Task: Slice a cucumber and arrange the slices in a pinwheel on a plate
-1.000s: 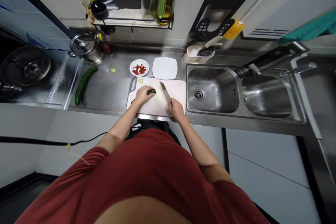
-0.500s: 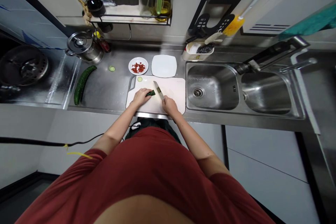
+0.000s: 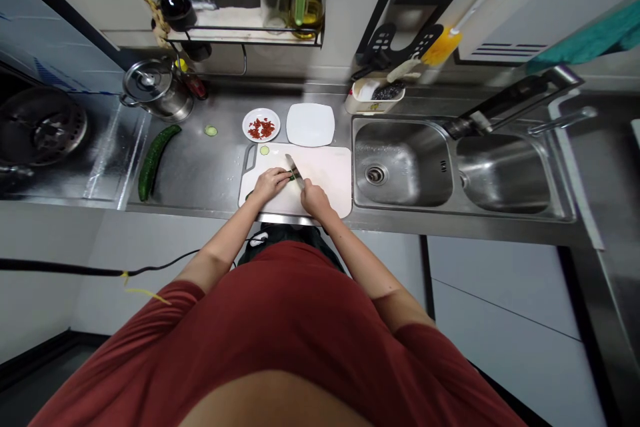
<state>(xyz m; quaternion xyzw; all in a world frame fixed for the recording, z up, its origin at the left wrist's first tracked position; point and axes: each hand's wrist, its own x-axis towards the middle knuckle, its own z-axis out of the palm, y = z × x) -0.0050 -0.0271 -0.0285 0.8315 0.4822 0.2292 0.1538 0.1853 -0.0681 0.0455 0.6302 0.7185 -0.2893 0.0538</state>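
On the white cutting board (image 3: 330, 177), my left hand (image 3: 271, 184) is closed over a short piece of cucumber (image 3: 292, 178), with only its dark green end showing past the fingers. My right hand (image 3: 315, 199) grips the handle of a kitchen knife (image 3: 295, 170). Its blade lies right at the cucumber's exposed end, slanting away toward the back left. One round cucumber slice (image 3: 265, 150) rests near the board's back left corner. Most of the held piece is hidden under my left hand.
A plate of chopped red pieces (image 3: 261, 114) and a square white plate (image 3: 311, 124) stand behind the board. To the left lie a whole cucumber (image 3: 154, 161), a cut end (image 3: 211, 130) and a steel pot (image 3: 159, 91). The double sink (image 3: 404, 205) is at right.
The knife and my right hand have shifted left, bringing the blade to the cucumber's end. My left hand stays on the piece. The whole view has shifted slightly.
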